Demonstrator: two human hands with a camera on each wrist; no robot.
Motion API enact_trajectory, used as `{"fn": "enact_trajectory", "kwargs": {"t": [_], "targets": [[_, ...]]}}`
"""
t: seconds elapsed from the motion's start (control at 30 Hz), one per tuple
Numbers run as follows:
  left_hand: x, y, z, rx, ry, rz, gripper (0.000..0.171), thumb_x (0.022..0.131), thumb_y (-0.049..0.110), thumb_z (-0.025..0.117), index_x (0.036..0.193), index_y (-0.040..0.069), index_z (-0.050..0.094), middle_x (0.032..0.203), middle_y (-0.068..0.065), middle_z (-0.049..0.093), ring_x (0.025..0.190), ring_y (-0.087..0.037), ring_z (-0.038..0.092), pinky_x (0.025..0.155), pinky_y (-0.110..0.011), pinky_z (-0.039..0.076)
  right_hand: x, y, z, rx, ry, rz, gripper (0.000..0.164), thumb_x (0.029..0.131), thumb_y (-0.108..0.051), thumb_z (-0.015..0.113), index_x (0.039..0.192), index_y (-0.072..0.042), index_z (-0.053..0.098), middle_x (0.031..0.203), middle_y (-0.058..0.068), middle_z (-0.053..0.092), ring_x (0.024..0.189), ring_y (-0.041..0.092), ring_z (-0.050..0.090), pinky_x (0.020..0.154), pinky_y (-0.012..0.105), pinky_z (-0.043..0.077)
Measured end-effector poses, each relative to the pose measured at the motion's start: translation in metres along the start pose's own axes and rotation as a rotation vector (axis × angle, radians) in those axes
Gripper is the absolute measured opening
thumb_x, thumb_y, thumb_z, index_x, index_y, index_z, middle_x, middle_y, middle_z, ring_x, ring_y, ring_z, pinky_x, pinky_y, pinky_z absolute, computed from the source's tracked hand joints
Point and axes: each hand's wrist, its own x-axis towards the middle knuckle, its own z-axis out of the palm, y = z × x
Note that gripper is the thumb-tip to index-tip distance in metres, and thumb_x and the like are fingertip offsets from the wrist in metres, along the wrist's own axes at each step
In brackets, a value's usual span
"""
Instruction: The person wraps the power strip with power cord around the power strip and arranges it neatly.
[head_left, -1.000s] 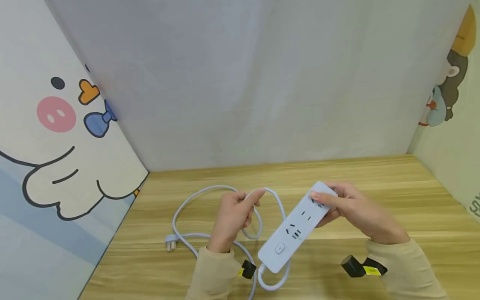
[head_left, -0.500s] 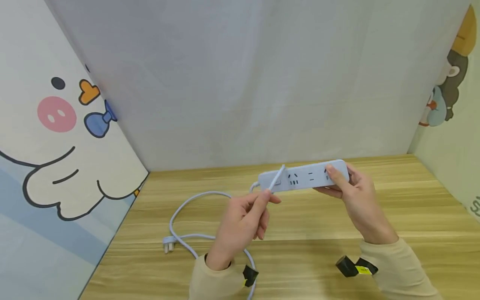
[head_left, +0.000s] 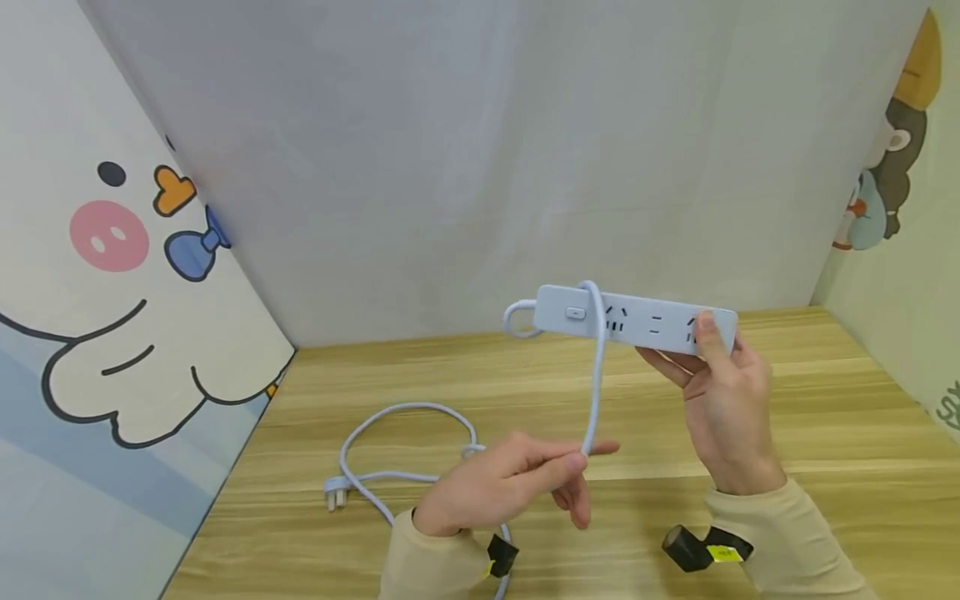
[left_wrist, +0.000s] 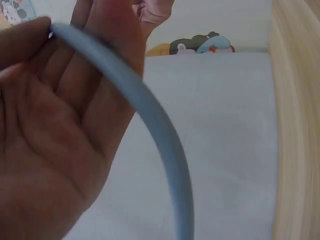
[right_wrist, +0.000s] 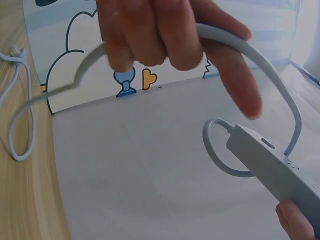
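Observation:
A white power strip is held up above the table by my right hand, thumb on its socket face and fingers behind it. From the strip's switch end the white cord loops behind and comes over the front, crossing between switch and sockets. My left hand pinches this cord between thumb and index finger, below and left of the strip; the other fingers are loosely extended. In the left wrist view the cord arcs across the palm. The right wrist view shows the strip with a small cord loop at its end.
The rest of the cord lies in a loose loop on the wooden table, with the three-pin plug at its left. A pale curtain wall closes off the back, and printed panels stand at both sides.
The right hand has raised the power strip and turned it from slanted to nearly level. The left hand has brought the cord over the strip's front and drawn it downward and right.

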Motion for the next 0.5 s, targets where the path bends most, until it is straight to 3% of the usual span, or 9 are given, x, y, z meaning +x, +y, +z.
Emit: {"fn": "enact_trajectory", "kwargs": {"t": [0.07,0.13,0.23,0.4,0.5], "targets": [[0.0,-0.003,0.0,0.009,-0.075,-0.045,0.035,0.111,0.023,0.043,0.124,0.005,0.07,0.087,-0.019,0.073,0.104,-0.003,0.07,0.092,-0.026,0.058,0.0,-0.002,0.0,0.05,0.006,-0.028,0.028,0.107,-0.018,0.05,0.121,0.004,0.06,0.114,0.013,0.075,0.104,0.023,0.075,0.09,0.039,0.059],[0.002,-0.007,0.0,0.03,-0.092,-0.085,0.034,0.11,0.024,0.044,0.126,0.007,0.069,0.087,-0.018,0.073,0.099,-0.002,0.07,0.087,-0.025,0.059,0.001,-0.005,-0.001,0.115,-0.013,-0.042,0.028,0.108,-0.016,0.047,0.12,0.006,0.06,0.113,0.016,0.075,0.102,0.025,0.075,0.09,0.039,0.059],[0.004,-0.015,-0.003,0.062,-0.022,-0.138,0.035,0.11,0.027,0.046,0.132,0.01,0.067,0.077,-0.014,0.069,0.067,-0.007,0.067,0.071,-0.026,0.061,0.003,-0.008,-0.005,0.224,-0.067,-0.029,0.03,0.109,-0.014,0.042,0.121,0.008,0.059,0.114,0.019,0.074,0.101,0.029,0.075,0.091,0.04,0.059],[0.007,-0.031,-0.01,0.053,0.122,-0.228,0.034,0.108,0.034,0.05,0.118,0.012,0.074,0.069,-0.003,0.062,0.054,-0.011,0.061,0.058,-0.025,0.057,0.004,-0.011,-0.01,0.364,-0.139,0.034,0.035,0.11,-0.013,0.038,0.125,0.01,0.059,0.119,0.023,0.071,0.105,0.035,0.074,0.093,0.043,0.058],[0.006,-0.039,-0.016,0.036,0.158,-0.282,0.034,0.107,0.034,0.052,0.115,0.011,0.075,0.067,-0.003,0.062,0.052,-0.012,0.061,0.056,-0.026,0.056,0.004,-0.011,-0.011,0.439,-0.168,0.079,0.035,0.111,-0.015,0.036,0.127,0.008,0.057,0.122,0.024,0.069,0.108,0.035,0.072,0.096,0.043,0.057]]}}
